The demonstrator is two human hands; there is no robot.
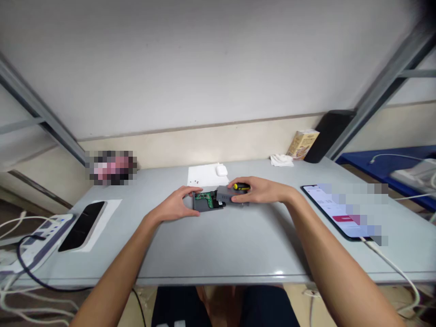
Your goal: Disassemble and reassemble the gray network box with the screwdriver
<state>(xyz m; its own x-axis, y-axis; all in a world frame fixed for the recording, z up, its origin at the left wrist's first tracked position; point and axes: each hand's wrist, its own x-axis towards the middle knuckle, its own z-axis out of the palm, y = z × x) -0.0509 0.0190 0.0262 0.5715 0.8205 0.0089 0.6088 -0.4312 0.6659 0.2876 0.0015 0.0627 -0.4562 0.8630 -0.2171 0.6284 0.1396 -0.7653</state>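
My left hand (pixel 180 204) grips the left end of an opened grey device housing (pixel 204 207), thumb at the near side and fingers at the far side. A green circuit board (pixel 205 198) shows inside it. My right hand (pixel 258 190) is closed on a grey cover (pixel 225 195) with small slots, against the right end of the housing. A yellow-and-black screwdriver (pixel 241 186) shows between the right thumb and fingers; whether it is gripped or lies behind, I cannot tell. Just beyond, white paper (pixel 200 172) bears several tiny dark bits (pixel 195 182), perhaps screws, and a white rounded case (pixel 221 170).
A dark-screened phone (pixel 83 225) lies on paper at left, beside a power strip (pixel 41 240) with cables. On the right lies a lit phone (pixel 335 211) with a white cable. A crumpled tissue (pixel 281 160), yellow carton (pixel 303 144) and black cylinder (pixel 329 135) stand at the back.
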